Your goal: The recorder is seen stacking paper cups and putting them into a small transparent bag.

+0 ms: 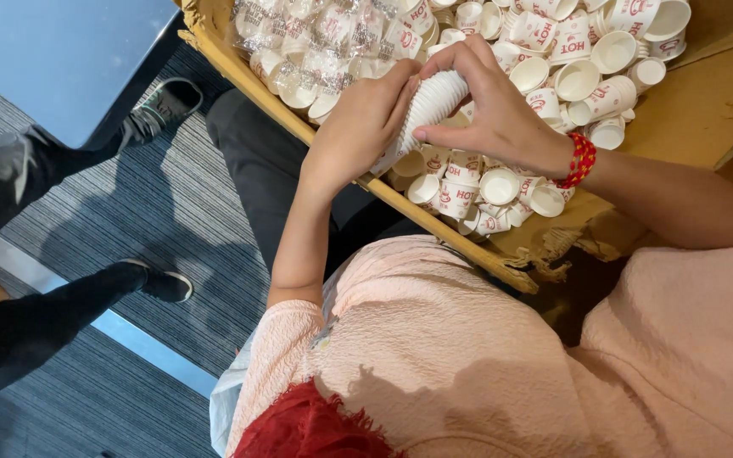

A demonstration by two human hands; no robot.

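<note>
A big cardboard box (706, 102) fills the top right, torn at its near edge, w/ many small white paper cups (502, 182) w/ red print lying loose inside. Some cups at the top left are in clear plastic sleeves (316, 34). Over the box, both hands hold a stack of nested white cups (430, 106), tilted. Left hand (358, 127) has fingers closed round the lower end; right hand (494, 110) pinches the upper part, thumb below. A red bracelet (580, 159) is on the right wrist.
</note>
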